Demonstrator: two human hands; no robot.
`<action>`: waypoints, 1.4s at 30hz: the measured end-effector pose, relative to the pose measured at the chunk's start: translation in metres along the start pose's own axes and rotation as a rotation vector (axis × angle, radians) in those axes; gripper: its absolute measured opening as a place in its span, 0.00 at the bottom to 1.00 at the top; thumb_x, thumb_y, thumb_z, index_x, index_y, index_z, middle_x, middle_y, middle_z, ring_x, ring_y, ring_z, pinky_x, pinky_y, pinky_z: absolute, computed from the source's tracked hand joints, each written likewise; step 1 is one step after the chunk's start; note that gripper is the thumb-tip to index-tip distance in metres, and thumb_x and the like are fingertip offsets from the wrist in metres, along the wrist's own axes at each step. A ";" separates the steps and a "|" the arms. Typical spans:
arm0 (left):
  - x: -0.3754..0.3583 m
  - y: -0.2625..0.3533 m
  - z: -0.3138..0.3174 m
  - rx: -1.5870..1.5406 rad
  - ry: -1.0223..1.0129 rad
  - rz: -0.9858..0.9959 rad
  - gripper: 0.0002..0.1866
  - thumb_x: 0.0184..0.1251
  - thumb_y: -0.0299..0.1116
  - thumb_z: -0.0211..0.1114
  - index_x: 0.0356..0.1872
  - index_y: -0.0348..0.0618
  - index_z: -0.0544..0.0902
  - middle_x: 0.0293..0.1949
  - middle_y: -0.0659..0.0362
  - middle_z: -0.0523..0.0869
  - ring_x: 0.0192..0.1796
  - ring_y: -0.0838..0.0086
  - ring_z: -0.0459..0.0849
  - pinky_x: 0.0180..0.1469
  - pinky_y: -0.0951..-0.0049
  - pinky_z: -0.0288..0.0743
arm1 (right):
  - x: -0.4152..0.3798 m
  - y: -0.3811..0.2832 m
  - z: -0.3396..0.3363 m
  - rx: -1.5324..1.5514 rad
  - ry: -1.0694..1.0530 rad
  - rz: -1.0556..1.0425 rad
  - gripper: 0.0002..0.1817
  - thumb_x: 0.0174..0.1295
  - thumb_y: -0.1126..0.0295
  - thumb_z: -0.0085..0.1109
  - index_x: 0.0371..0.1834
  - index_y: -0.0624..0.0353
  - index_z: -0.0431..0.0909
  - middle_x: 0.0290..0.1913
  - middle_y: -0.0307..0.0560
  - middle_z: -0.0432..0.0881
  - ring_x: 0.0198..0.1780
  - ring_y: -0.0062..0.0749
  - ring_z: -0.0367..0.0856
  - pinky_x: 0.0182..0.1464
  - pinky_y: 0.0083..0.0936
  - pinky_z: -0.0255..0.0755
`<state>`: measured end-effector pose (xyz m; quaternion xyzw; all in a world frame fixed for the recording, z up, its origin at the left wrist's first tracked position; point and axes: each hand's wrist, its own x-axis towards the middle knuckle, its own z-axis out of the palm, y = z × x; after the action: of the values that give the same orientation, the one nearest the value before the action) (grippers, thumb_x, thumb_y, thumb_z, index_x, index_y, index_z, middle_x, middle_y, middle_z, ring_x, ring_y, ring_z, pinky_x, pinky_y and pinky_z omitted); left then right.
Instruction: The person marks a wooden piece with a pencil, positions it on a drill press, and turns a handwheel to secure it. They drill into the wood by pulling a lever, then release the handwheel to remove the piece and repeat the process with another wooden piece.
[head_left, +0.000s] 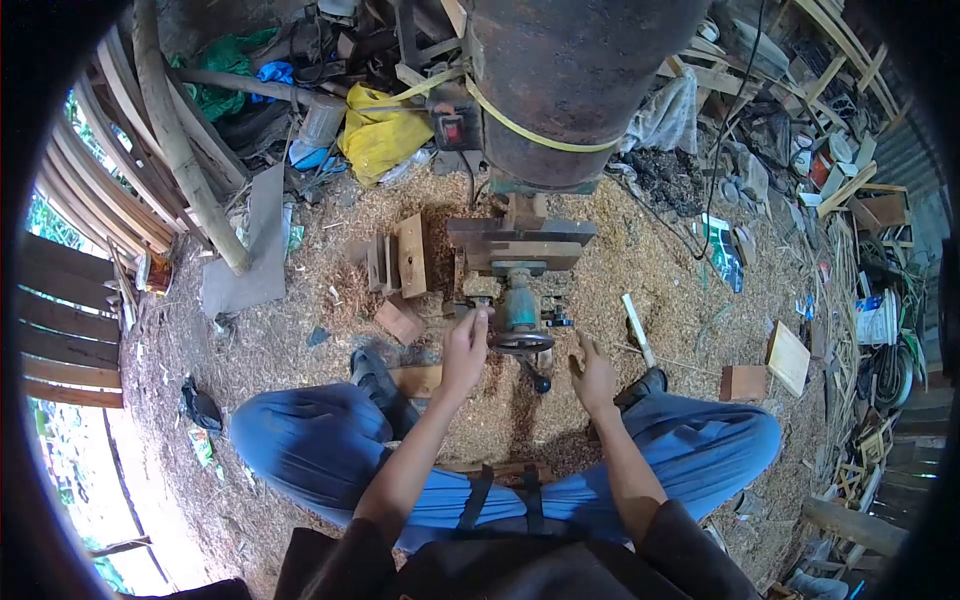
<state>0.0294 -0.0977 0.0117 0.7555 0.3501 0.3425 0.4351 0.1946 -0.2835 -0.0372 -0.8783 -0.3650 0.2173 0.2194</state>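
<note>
A lathe-like machine with a green metal body (pixel 519 300) and a round handwheel (pixel 524 343) stands between my knees. My left hand (pixel 466 347) is at the left side of the machine, its fingers pressed together near a small metal part; what they hold, if anything, is too small to make out. To the right of the handwheel, my right hand (pixel 594 372) hangs with its fingers apart and nothing in it. A black-knobbed lever (pixel 541 383) lies between the hands. Behind the handwheel a dark wooden board (pixel 522 232) runs crosswise on the machine.
A large rusty cylinder (pixel 580 80) rises behind the machine, beside a red switch (pixel 452 131) and a yellow cloth (pixel 378 135). Wood blocks (pixel 411 257) stand at the left. A pale stick (pixel 638 328) and more blocks (pixel 743 383) lie right on the shavings-covered floor.
</note>
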 end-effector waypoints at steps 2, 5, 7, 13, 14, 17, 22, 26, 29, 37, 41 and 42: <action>-0.010 -0.009 0.013 -0.364 -0.214 -0.362 0.21 0.86 0.40 0.53 0.46 0.29 0.85 0.44 0.49 0.89 0.50 0.71 0.88 0.53 0.70 0.80 | -0.005 -0.063 -0.037 0.157 0.439 -0.300 0.18 0.65 0.67 0.67 0.57 0.58 0.82 0.51 0.47 0.87 0.57 0.53 0.81 0.62 0.48 0.73; -0.011 0.040 0.016 -0.607 -0.063 -0.288 0.20 0.86 0.40 0.53 0.48 0.30 0.85 0.46 0.52 0.90 0.54 0.73 0.86 0.54 0.71 0.80 | -0.001 -0.072 -0.039 0.025 0.278 -0.469 0.20 0.65 0.68 0.66 0.60 0.58 0.80 0.53 0.47 0.86 0.58 0.49 0.81 0.58 0.45 0.74; -0.001 0.033 0.010 -0.599 0.064 -0.023 0.17 0.85 0.38 0.55 0.52 0.33 0.84 0.50 0.52 0.89 0.52 0.72 0.86 0.55 0.71 0.78 | 0.000 -0.046 -0.015 0.042 0.283 -0.413 0.13 0.66 0.68 0.64 0.52 0.57 0.81 0.51 0.44 0.87 0.53 0.45 0.83 0.54 0.43 0.73; -0.012 -0.026 -0.001 -0.080 -0.195 -0.049 0.16 0.83 0.37 0.55 0.56 0.37 0.83 0.56 0.50 0.86 0.53 0.65 0.86 0.58 0.65 0.77 | -0.014 -0.018 -0.019 0.055 -0.012 -0.119 0.24 0.71 0.54 0.62 0.62 0.58 0.78 0.42 0.57 0.88 0.39 0.58 0.87 0.45 0.48 0.79; -0.021 -0.033 -0.001 0.017 -0.267 0.019 0.17 0.83 0.39 0.54 0.57 0.37 0.83 0.55 0.50 0.87 0.53 0.61 0.86 0.58 0.63 0.77 | -0.020 -0.030 -0.023 0.049 -0.021 -0.117 0.24 0.71 0.54 0.62 0.62 0.58 0.78 0.42 0.57 0.88 0.39 0.58 0.87 0.45 0.48 0.79; -0.031 -0.018 -0.009 -0.095 -0.425 -0.191 0.21 0.83 0.42 0.54 0.65 0.40 0.80 0.64 0.46 0.82 0.66 0.53 0.81 0.68 0.60 0.73 | -0.032 -0.031 -0.004 -0.111 -0.154 -0.343 0.28 0.71 0.50 0.61 0.62 0.61 0.73 0.35 0.64 0.87 0.40 0.64 0.86 0.42 0.53 0.79; -0.021 -0.020 -0.016 0.021 -0.421 0.032 0.22 0.81 0.37 0.57 0.71 0.46 0.77 0.72 0.48 0.77 0.74 0.53 0.74 0.75 0.58 0.67 | -0.043 -0.030 0.002 -0.075 -0.292 -0.247 0.25 0.70 0.55 0.63 0.60 0.61 0.72 0.42 0.65 0.85 0.44 0.64 0.86 0.44 0.54 0.78; -0.013 -0.026 -0.012 0.041 -0.459 0.084 0.21 0.78 0.31 0.60 0.69 0.48 0.79 0.73 0.51 0.75 0.77 0.55 0.70 0.76 0.60 0.66 | -0.038 -0.030 -0.009 -0.001 -0.334 -0.187 0.24 0.70 0.62 0.63 0.64 0.63 0.70 0.45 0.64 0.85 0.47 0.65 0.84 0.48 0.53 0.77; -0.010 -0.029 -0.012 -0.024 -0.493 0.059 0.20 0.76 0.28 0.61 0.67 0.47 0.81 0.71 0.51 0.78 0.78 0.56 0.68 0.76 0.61 0.67 | -0.029 -0.019 0.006 0.226 -0.312 -0.416 0.24 0.70 0.68 0.63 0.66 0.64 0.71 0.49 0.65 0.84 0.52 0.64 0.82 0.52 0.50 0.76; -0.010 -0.029 -0.005 -0.170 -0.479 -0.077 0.18 0.75 0.25 0.62 0.63 0.43 0.82 0.65 0.48 0.82 0.68 0.53 0.79 0.65 0.62 0.78 | -0.034 -0.017 0.035 0.200 -0.181 -0.498 0.23 0.65 0.76 0.63 0.64 0.61 0.74 0.51 0.64 0.81 0.52 0.62 0.80 0.52 0.47 0.75; -0.017 -0.044 0.001 -0.184 -0.432 -0.029 0.17 0.76 0.25 0.61 0.63 0.42 0.83 0.64 0.46 0.83 0.65 0.56 0.84 0.61 0.65 0.80 | -0.036 -0.021 0.039 0.205 -0.104 -0.540 0.20 0.65 0.76 0.61 0.61 0.62 0.74 0.45 0.64 0.83 0.46 0.61 0.83 0.47 0.46 0.77; -0.019 -0.043 -0.001 -0.184 -0.438 -0.036 0.17 0.76 0.25 0.61 0.63 0.42 0.83 0.64 0.46 0.83 0.65 0.56 0.84 0.61 0.65 0.80 | -0.034 -0.032 0.033 0.208 -0.108 -0.533 0.20 0.65 0.76 0.61 0.61 0.62 0.74 0.45 0.64 0.83 0.46 0.61 0.83 0.47 0.46 0.77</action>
<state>0.0091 -0.0971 -0.0306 0.7626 0.2280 0.1932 0.5737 0.1374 -0.2803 -0.0386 -0.7114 -0.5697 0.2349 0.3380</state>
